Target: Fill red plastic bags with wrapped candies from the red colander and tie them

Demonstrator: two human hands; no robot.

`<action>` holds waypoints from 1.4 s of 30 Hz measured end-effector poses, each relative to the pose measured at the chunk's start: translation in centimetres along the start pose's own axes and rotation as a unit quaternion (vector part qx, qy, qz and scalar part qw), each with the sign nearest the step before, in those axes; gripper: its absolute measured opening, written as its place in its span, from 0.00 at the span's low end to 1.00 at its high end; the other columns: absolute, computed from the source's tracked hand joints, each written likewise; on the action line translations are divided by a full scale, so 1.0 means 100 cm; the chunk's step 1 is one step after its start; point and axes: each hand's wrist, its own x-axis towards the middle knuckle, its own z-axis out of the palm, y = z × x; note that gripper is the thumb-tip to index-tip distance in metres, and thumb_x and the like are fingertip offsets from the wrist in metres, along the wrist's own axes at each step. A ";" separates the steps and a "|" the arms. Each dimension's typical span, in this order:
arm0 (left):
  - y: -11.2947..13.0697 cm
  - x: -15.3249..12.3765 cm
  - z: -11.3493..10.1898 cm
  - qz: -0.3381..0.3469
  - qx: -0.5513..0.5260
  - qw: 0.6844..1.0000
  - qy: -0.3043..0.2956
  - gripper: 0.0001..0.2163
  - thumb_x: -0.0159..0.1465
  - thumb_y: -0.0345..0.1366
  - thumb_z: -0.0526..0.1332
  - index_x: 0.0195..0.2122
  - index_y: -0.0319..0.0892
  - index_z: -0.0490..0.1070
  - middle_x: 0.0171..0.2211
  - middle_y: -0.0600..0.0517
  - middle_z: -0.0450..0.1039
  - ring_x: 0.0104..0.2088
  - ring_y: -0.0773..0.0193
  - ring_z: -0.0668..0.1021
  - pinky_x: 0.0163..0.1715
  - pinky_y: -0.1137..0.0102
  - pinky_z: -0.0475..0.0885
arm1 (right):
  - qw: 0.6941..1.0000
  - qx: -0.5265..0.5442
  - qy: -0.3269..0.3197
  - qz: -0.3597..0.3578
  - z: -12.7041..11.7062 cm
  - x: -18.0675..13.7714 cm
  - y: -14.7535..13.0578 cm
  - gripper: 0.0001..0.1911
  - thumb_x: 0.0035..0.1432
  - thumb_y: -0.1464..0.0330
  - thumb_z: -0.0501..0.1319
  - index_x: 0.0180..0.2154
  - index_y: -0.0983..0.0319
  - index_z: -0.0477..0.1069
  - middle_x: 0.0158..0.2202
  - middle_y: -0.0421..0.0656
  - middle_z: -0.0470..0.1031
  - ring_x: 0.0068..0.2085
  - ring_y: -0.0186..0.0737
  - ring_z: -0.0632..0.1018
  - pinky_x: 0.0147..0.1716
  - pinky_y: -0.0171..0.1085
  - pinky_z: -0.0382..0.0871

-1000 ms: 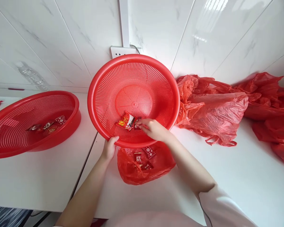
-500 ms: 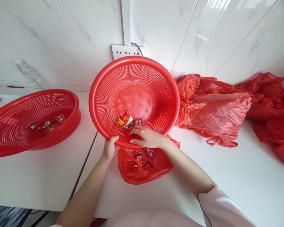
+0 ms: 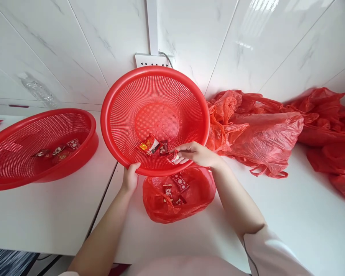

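My left hand (image 3: 130, 177) grips the lower rim of a red perforated basket (image 3: 126, 115), which is tilted up towards me. Two wrapped candies (image 3: 151, 146) lie on its lower inside wall. My right hand (image 3: 196, 154) reaches over the rim and pinches a small red wrapped candy (image 3: 174, 157) at its fingertips. Just below the basket an open red plastic bag (image 3: 202, 191) rests on the white counter with a few wrapped candies (image 3: 179, 181) inside.
A second red basket (image 3: 83, 153) at the left holds a few candies (image 3: 57, 151). Crumpled red plastic bags (image 3: 261, 134) pile along the tiled wall at the right. A wall socket (image 3: 152, 60) sits behind the tilted basket. A counter seam (image 3: 102, 203) runs by my left forearm.
My right hand drew back from the two candies in the basket, dipped to the rim above the bag, and now pinches a small candy. The basket shifted slightly left.
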 end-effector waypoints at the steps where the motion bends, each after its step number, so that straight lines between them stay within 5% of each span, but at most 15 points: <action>1: 0.000 0.000 0.000 0.000 -0.001 1.000 -0.002 0.15 0.51 0.35 0.63 0.41 0.44 0.76 0.42 0.52 0.77 0.44 0.54 0.77 0.45 0.63 0.73 | 1.000 -0.014 0.007 -0.006 -0.002 -0.002 -0.001 0.16 0.61 0.64 0.59 0.49 0.63 0.73 0.38 0.45 0.79 0.39 0.38 0.81 0.41 0.39 0.76; 7: -0.002 0.001 -0.001 0.012 0.006 1.000 -0.003 0.14 0.52 0.35 0.63 0.41 0.44 0.76 0.41 0.52 0.78 0.45 0.54 0.77 0.45 0.64 0.73 | 0.976 -0.196 -0.085 -0.043 -0.006 -0.017 -0.020 0.14 0.62 0.61 0.57 0.40 0.63 0.77 0.34 0.42 0.80 0.36 0.37 0.79 0.38 0.35 0.72; 13: -0.004 -0.005 0.000 -0.008 -0.001 1.000 -0.030 0.16 0.53 0.35 0.63 0.43 0.42 0.76 0.42 0.49 0.77 0.45 0.52 0.77 0.47 0.61 0.72 | 0.915 -0.365 0.126 -0.116 0.017 0.006 0.000 0.16 0.65 0.66 0.54 0.50 0.62 0.72 0.49 0.48 0.76 0.50 0.42 0.76 0.52 0.41 0.67; 18: 0.002 -0.008 0.004 -0.002 0.006 0.999 -0.044 0.18 0.52 0.34 0.63 0.46 0.43 0.75 0.44 0.49 0.77 0.47 0.51 0.77 0.46 0.62 0.73 | 0.877 -0.464 0.106 -0.070 0.043 0.023 0.021 0.31 0.63 0.56 0.56 0.61 0.69 0.61 0.62 0.58 0.61 0.63 0.54 0.63 0.59 0.51 0.59; 24: 0.001 -0.006 0.002 -0.010 -0.011 0.999 -0.046 0.16 0.54 0.33 0.61 0.45 0.42 0.75 0.44 0.50 0.77 0.48 0.51 0.77 0.45 0.63 0.73 | 0.918 -0.395 0.011 -0.023 0.043 0.009 0.004 0.40 0.57 0.47 0.57 0.64 0.60 0.56 0.58 0.53 0.68 0.55 0.54 0.72 0.52 0.48 0.66; 28: -0.001 -0.005 -0.002 -0.008 -0.004 0.999 -0.036 0.16 0.53 0.34 0.62 0.44 0.41 0.76 0.43 0.49 0.78 0.46 0.51 0.77 0.45 0.62 0.73 | 0.948 -0.308 -0.043 -0.066 0.029 0.005 -0.003 0.28 0.60 0.62 0.60 0.60 0.60 0.62 0.49 0.48 0.76 0.47 0.45 0.77 0.48 0.42 0.70; 31: -0.001 -0.004 -0.004 0.002 -0.005 1.000 -0.028 0.16 0.53 0.34 0.62 0.43 0.41 0.76 0.42 0.49 0.78 0.44 0.53 0.78 0.45 0.63 0.73 | 0.972 -0.220 -0.011 -0.081 0.020 0.004 -0.005 0.17 0.63 0.68 0.55 0.52 0.61 0.71 0.44 0.45 0.78 0.44 0.40 0.78 0.47 0.40 0.71; 36: 0.000 -0.002 -0.004 0.025 0.009 0.999 -0.021 0.13 0.52 0.34 0.62 0.39 0.42 0.76 0.39 0.50 0.77 0.42 0.54 0.77 0.42 0.64 0.73 | 1.000 -0.009 -0.022 0.005 0.011 0.000 -0.006 0.16 0.65 0.63 0.54 0.50 0.62 0.70 0.46 0.46 0.76 0.43 0.40 0.80 0.41 0.40 0.76; 42: 0.001 -0.002 -0.002 0.031 -0.005 0.999 -0.019 0.11 0.52 0.33 0.61 0.38 0.42 0.76 0.38 0.50 0.77 0.41 0.55 0.77 0.42 0.64 0.74 | 1.000 -0.004 0.009 -0.024 0.005 -0.007 -0.010 0.11 0.62 0.65 0.57 0.45 0.61 0.70 0.41 0.43 0.75 0.40 0.35 0.77 0.41 0.37 0.75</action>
